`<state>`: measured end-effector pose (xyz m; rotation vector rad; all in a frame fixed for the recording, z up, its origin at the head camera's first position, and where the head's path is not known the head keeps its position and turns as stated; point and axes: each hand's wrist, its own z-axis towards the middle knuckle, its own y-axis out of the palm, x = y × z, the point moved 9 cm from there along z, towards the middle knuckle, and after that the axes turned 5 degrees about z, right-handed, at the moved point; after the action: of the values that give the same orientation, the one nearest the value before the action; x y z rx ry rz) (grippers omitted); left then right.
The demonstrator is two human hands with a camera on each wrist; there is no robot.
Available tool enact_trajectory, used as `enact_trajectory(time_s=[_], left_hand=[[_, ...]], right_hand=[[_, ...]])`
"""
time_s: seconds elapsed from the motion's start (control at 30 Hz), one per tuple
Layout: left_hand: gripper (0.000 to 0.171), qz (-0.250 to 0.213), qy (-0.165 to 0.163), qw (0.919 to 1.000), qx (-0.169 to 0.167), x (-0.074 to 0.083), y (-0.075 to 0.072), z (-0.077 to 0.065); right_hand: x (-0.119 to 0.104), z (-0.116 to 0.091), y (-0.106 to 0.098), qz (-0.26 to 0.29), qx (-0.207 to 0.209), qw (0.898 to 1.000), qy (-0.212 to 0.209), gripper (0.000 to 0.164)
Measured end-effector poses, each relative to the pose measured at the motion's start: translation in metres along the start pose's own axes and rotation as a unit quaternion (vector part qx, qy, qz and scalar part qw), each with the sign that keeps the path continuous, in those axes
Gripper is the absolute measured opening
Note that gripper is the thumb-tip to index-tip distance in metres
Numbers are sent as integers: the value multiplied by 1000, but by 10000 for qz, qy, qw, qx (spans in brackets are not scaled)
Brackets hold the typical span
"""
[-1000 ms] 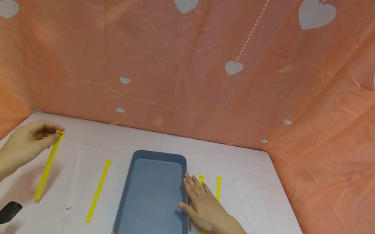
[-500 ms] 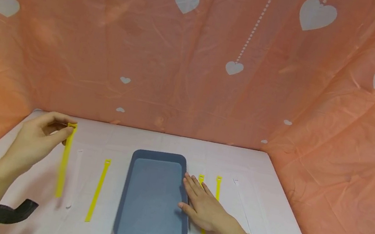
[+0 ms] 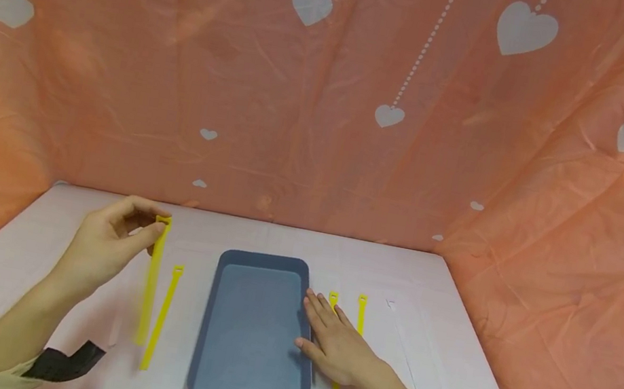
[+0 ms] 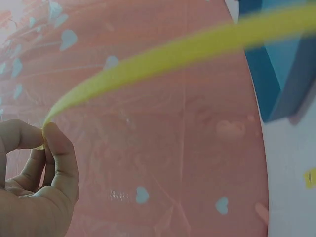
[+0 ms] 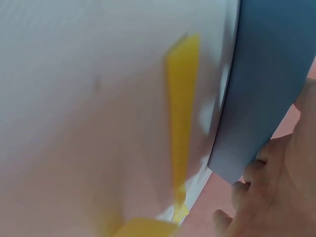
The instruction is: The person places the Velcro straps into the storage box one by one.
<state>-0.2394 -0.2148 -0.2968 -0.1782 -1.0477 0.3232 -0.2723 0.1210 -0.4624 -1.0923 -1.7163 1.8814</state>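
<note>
Thumb and fingers of my left hand (image 3: pixel 105 246) pinch the slotted head of a yellow cable tie (image 3: pixel 150 291). Its strip hangs down above the table; in the left wrist view the same cable tie (image 4: pixel 163 57) sweeps blurred across the picture. Just right of it, another yellow cable tie (image 3: pixel 161 321) lies flat. My right hand (image 3: pixel 339 344) rests with straight fingers on the right rim of a blue-grey rectangular tray (image 3: pixel 203 328). Beneath that hand, a yellow cable tie (image 3: pixel 334 297) is partly covered. The tray's floor is bare.
Right of the tray lie one more yellow cable tie (image 3: pixel 361 316) and a faint white cable tie (image 3: pixel 402 340). Part of a white strip (image 3: pixel 116 327) shows beside my left forearm. An orange sheet (image 3: pixel 324 121) with white hearts walls the white table (image 3: pixel 268 235) at back and sides.
My left hand has carried the hanging yellow cable tie rightward, past the left white strip and closer to the tray. My right hand has stayed on the tray's rim.
</note>
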Motion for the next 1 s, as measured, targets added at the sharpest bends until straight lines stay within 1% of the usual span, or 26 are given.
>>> enact_trajectory(time_s=[0.13, 0.23, 0.4, 0.5, 0.67, 0.8, 1.0], left_hand=[[21, -507, 9, 9986, -155, 4, 14, 0], [20, -664, -18, 9973, -304, 6, 26, 1], [17, -512, -238, 9967, -587, 3, 48, 2], [18, -471, -426, 9951, -760, -2, 62, 3], [20, -485, -738, 9911, -999, -13, 85, 4], [20, -501, -858, 9881, -1178, -21, 105, 5], [21, -639, -970, 9811, -1549, -33, 135, 6]], right_hand=[[-1, 0, 0, 2, 1, 10000, -23, 77], [-1, 0, 0, -1, -14, 10000, -21, 78], [0, 0, 0, 11, -32, 10000, 23, 79], [1, 0, 0, 13, -17, 10000, 36, 79], [-1, 0, -2, 41, 74, 9999, -70, 78], [-2, 1, -3, 35, 114, 9998, -133, 77], [0, 1, -2, 43, 44, 10000, -45, 78]])
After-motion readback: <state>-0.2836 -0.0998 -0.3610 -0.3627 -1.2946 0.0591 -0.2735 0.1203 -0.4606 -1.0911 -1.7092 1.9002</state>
